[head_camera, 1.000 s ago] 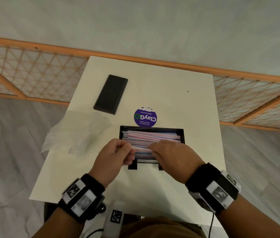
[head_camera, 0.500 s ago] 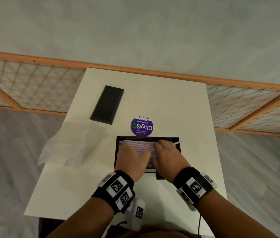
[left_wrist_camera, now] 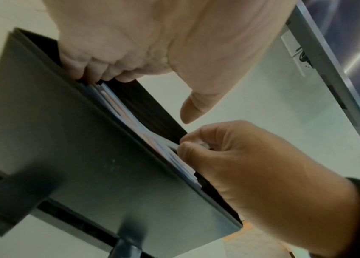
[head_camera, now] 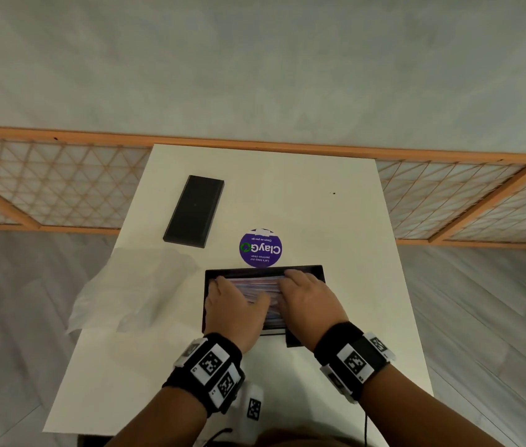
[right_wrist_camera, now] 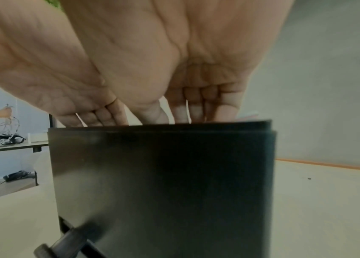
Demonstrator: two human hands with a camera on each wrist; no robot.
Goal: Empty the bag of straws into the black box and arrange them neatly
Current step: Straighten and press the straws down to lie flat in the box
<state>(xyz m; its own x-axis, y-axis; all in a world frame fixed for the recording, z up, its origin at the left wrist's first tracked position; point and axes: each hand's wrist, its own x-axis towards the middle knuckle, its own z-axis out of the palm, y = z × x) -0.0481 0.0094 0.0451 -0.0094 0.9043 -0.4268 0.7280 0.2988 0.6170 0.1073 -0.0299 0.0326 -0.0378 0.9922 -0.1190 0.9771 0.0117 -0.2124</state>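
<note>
While both hands are pressing down inside the black box (head_camera: 315,272), the box is sitting toward the near edge of the white tabletop (head_camera: 336,221), roughly midway between its left and right edges. Left hand (head_camera: 234,309) is lying palm-down over the left part of the straws (head_camera: 257,285), fingers fairly straight and reaching toward the box's far left corner, not curled round anything. Right hand (head_camera: 308,300) is lying over the right part of the pile, fingers extended across the straws toward the far wall of the box; in the left wrist view its fingertips (left_wrist_camera: 188,148) are looking bent against the straw ends, so whether it is pinching any is not clear. Hands are sitting side by side, thumbs close together, touching or not I cannot tell. Straws are lying flat in the box, lengthwise left to right, pink, blue and white wrappers showing between the hands. Empty clear bag (head_camera: 132,288) is lying crumpled at the left edge of the tabletop, partly hanging over it, just beside the box. Black lid (head_camera: 194,211) is lying flat toward the far left corner, well apart from the box. Round purple sticker (head_camera: 260,247) is sitting just beyond the box's far wall
</note>
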